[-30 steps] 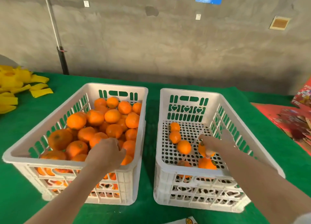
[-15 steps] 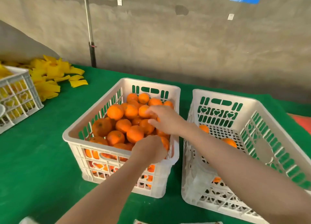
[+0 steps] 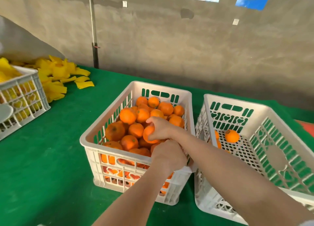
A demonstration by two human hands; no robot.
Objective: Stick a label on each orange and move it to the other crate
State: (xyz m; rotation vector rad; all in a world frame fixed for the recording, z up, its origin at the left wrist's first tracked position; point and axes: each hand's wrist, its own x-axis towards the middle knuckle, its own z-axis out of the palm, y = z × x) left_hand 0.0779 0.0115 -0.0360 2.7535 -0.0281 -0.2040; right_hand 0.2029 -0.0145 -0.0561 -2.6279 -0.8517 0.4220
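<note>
Two bare hands meet over the near right corner of a white slotted plastic crate (image 3: 92,158) heaped with oranges. The right hand (image 3: 162,129) reaches in from the right, its fingers and thumb curled round one small round orange (image 3: 149,134), bright and finely dimpled, held just above the heap. Directly below it, the left hand (image 3: 168,156) is balled up with its back to the camera, pressed close under the right wrist at the crate's near rim; whether it holds anything cannot be told. Round the gripped fruit lie the piled oranges (image 3: 136,130), glossy and uneven in size, one at the left darker and mottled. The crate's walls are cut with upright slots, and its near face has heart-shaped openings through which more fruit shows. To the right of the hands, just beside this crate, stands a second white plastic crate (image 3: 237,101) with a perforated floor; in it, one orange with a small round sticker (image 3: 232,136) sits among a few others half hidden by the wall. Both crates rest on a green felt-like tablecloth (image 3: 51,158). Far to the left lie a heap of yellow foam pieces (image 3: 56,76) and a third white lattice crate (image 3: 22,96); beyond the hands rises a rough grey concrete wall (image 3: 169,47).
</note>
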